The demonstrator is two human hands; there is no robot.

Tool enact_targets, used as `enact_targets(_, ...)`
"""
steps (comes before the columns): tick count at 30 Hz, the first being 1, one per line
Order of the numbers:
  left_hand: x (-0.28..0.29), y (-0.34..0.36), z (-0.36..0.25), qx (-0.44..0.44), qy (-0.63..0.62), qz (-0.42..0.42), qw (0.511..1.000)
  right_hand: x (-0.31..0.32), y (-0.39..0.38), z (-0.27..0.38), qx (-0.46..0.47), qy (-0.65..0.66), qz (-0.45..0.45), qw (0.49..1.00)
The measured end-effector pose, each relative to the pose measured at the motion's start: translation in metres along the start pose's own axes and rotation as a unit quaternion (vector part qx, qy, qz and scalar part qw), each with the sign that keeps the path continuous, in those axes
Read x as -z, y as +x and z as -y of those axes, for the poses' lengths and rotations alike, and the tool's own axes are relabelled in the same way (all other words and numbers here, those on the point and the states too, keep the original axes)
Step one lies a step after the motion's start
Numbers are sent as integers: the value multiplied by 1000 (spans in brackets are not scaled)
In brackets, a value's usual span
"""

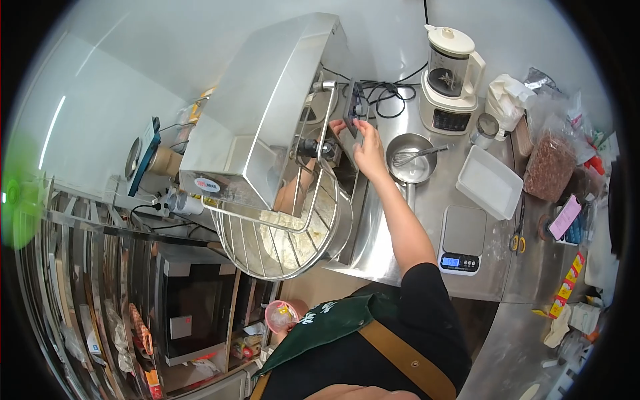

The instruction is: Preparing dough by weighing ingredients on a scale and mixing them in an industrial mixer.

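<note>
My right hand (368, 150) reaches to a dark control panel (354, 110) on the side of a large steel dough mixer (280, 87). Its fingertips touch the panel; the hand grips nothing and its fingers are partly extended. Under the wire guard (250, 257), the mixer's bowl (342, 223) holds pale, lumpy dough (293, 241). Low by my left side, my left hand (288, 328) holds a pink tub (272, 312) with something clear and yellowish inside. The apron hides most of my left arm.
Right of the mixer, the steel counter holds a saucepan (420, 170) with a whisk (408, 157), a white tray (490, 181), a digital scale (463, 230), a blender (450, 80) and scissors (518, 240). Metal racks (87, 267) and a black-fronted oven (197, 307) stand left.
</note>
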State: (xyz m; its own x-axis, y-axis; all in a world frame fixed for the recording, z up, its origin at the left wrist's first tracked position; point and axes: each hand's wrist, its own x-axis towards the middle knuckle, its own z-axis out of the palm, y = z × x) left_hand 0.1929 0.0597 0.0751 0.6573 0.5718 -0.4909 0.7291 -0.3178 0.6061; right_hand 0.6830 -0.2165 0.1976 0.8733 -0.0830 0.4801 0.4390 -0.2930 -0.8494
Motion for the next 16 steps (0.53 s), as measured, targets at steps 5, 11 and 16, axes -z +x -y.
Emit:
enact_targets(5, 3, 6, 5, 5, 4, 44, 999, 3, 3, -2, 49, -57, 9, 997)
enact_targets(11, 3, 17, 18, 4, 3, 89, 996, 5, 2, 4, -9, -41, 55, 998)
enact_targets(16, 30, 5, 17, 29, 4, 93, 995, -8, -2, -8, 15, -38, 14, 999)
